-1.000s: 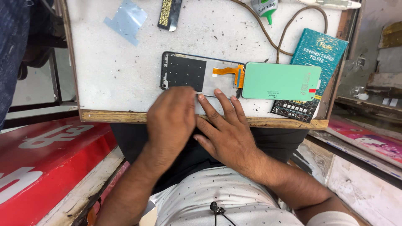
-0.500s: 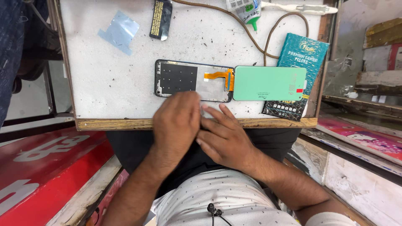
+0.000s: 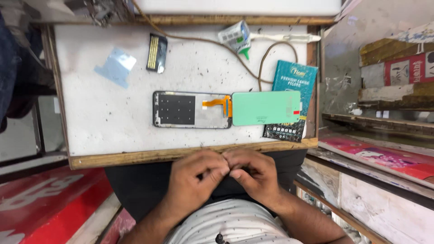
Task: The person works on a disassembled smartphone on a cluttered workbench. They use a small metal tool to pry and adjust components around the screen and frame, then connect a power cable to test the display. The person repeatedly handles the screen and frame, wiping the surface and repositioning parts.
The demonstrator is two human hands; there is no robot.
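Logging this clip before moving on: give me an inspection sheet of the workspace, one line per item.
Surface: white speckled board with wooden edge.
Job's things: open phone frame joined by an orange flex to a green-backed screen.
Clutter: teal box, blue film, black-and-gold part, glue tube.
Grippers: left hand and right hand, fingertips pinched together below the board; anything held is hidden.
Cables: brown cord.
Surroundings: red panel.

A person seen from above, wearing a white short-sleeved shirt dotted with tiny dark specks and dark trousers. Both forearms are bare, with no watch or rings visible on the left hand (image 3: 194, 178) or right hand (image 3: 253, 174). A small black clip-like object sits on the shirt front.
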